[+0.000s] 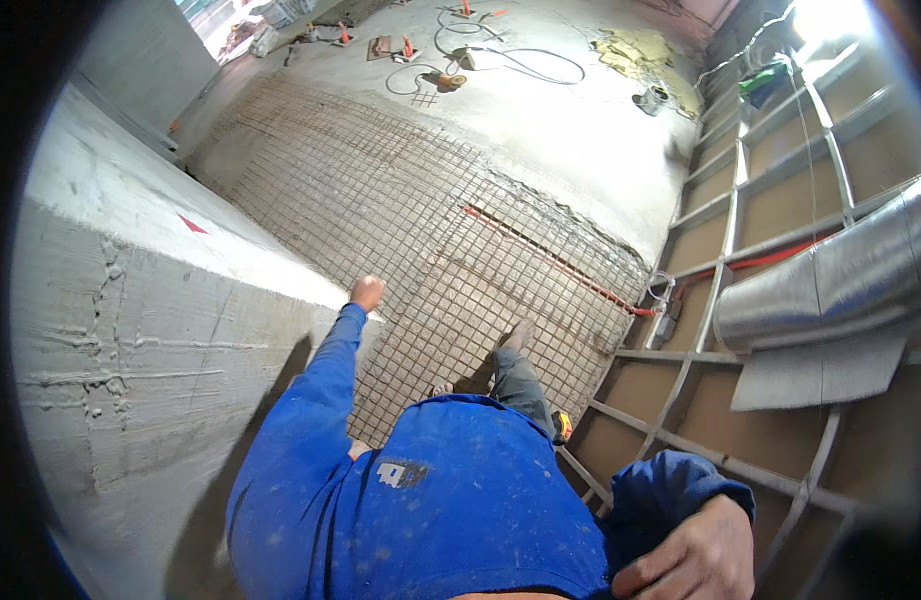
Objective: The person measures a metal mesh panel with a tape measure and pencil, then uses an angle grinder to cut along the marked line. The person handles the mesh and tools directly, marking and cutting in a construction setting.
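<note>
My left hand (368, 292) is closed in a loose fist at the end of a blue sleeve. It hangs above the steel mesh (481, 290), beside the concrete block (171, 290), and nothing shows in it. In the lower right corner, my right hand (696, 560) is held close to my blue jacket (461, 500). Its fingers are bent but somewhat apart, no object shows in them, and the fingertips run toward the lower edge. One boot (519, 336) stands on the mesh below me.
A red-orange conduit (551, 255) lies across the mesh. Metal wall framing (726, 230) and a silver foil roll (831, 275) are on the right. Farther off, a cable (541, 58), a power tool (448, 82), a bucket (653, 98) and yellowish sheeting (636, 52) lie on the concrete.
</note>
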`<state>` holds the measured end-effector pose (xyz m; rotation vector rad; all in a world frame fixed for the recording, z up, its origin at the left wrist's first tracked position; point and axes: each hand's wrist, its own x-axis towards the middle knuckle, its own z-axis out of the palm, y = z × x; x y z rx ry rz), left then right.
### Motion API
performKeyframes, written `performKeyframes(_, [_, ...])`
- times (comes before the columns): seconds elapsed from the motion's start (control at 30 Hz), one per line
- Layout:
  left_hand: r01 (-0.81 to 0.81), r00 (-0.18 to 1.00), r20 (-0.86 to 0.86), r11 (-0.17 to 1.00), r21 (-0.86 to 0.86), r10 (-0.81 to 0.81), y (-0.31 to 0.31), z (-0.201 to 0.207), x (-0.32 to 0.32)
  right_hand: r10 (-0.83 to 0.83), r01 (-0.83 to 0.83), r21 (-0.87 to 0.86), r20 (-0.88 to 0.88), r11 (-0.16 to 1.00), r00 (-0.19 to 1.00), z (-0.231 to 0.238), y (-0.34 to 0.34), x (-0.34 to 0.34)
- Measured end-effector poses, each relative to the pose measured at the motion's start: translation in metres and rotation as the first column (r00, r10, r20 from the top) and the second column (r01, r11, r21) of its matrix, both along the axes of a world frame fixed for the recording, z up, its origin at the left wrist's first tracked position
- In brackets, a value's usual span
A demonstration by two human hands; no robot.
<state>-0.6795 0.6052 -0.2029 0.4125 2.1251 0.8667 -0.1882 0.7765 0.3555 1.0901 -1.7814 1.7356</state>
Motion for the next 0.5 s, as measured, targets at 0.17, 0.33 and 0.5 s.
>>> performKeyframes(0.17, [0.299, 0.951, -0.055, 0.951, -0.079, -0.303, 0.121, -0.011, 0.046, 0.009, -0.009, 0.031, -0.007, 0.999, 1.000, -0.015, 0.099, -0.044])
performKeyframes(0.33, [0.149, 0.984, 0.141, 0.935, -0.321, -0.109, 0.124, -0.019, 0.065, 0.052, -0.046, 0.116, -0.050, 0.992, 0.997, -0.024, 0.243, -0.073])
performKeyframes(0.5, [-0.293, 0.841, 0.308, 0.854, -0.431, 0.444, 0.112, -0.011, 0.080, 0.156, -0.153, 0.088, -0.020, 0.984, 0.988, -0.031, 0.361, -0.111])
